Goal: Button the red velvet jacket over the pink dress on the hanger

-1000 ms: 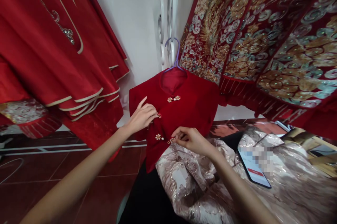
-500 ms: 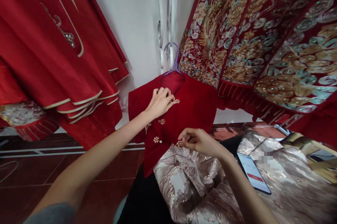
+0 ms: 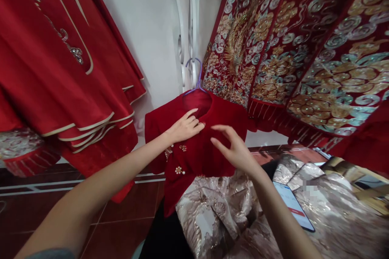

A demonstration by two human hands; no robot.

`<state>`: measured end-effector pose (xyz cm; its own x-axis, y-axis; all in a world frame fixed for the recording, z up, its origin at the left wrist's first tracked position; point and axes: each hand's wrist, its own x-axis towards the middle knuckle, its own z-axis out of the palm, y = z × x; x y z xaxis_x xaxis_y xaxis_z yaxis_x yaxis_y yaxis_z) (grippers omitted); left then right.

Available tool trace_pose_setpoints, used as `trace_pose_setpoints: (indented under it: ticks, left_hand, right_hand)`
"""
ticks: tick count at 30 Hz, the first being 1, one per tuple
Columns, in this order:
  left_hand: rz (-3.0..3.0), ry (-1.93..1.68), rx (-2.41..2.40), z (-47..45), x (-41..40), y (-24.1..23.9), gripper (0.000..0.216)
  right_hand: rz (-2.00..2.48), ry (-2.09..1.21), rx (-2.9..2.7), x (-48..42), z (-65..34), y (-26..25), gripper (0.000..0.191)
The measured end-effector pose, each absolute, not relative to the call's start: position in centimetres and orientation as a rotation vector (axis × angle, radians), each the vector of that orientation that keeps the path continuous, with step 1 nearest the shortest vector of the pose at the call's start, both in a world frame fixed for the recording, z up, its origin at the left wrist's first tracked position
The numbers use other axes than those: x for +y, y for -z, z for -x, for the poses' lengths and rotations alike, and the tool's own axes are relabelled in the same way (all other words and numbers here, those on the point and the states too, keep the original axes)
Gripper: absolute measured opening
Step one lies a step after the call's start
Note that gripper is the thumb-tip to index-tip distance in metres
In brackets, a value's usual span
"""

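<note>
A dark red velvet top (image 3: 225,117) hangs on a purple hanger (image 3: 194,74) against the white wall. Pearl and gold clasps (image 3: 180,170) run down its front. My left hand (image 3: 184,126) rests near the collar, fingers curled and pinching the fabric by the top clasp. My right hand (image 3: 234,147) hovers in front of the top's middle, fingers spread, holding nothing.
Red robes with cream trim (image 3: 60,72) hang at left. A heavily embroidered red and gold garment (image 3: 304,48) hangs at right. Below lies shiny pale brocade fabric (image 3: 231,214) with a phone (image 3: 293,206) on it. The floor is dark red tile (image 3: 121,218).
My left hand went from the middle clasp up to the collar. My right hand let go of the lower clasp, rose and opened.
</note>
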<state>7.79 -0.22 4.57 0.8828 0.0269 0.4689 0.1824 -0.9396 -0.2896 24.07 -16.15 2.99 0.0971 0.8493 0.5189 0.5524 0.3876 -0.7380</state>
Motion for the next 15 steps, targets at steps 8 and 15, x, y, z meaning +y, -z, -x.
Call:
trace_pose_setpoints:
  ticks: [8, 15]
  left_hand:
    - [2.733, 0.317, -0.709, -6.9, -1.9, -5.6, 0.052]
    - [2.483, 0.365, -1.07, -2.7, 1.5, -6.7, 0.07]
  right_hand:
    - [1.368, -0.602, -1.457, -8.4, -18.1, -7.0, 0.07]
    - [1.906, -0.159, -1.194, -9.3, -22.6, -3.6, 0.057]
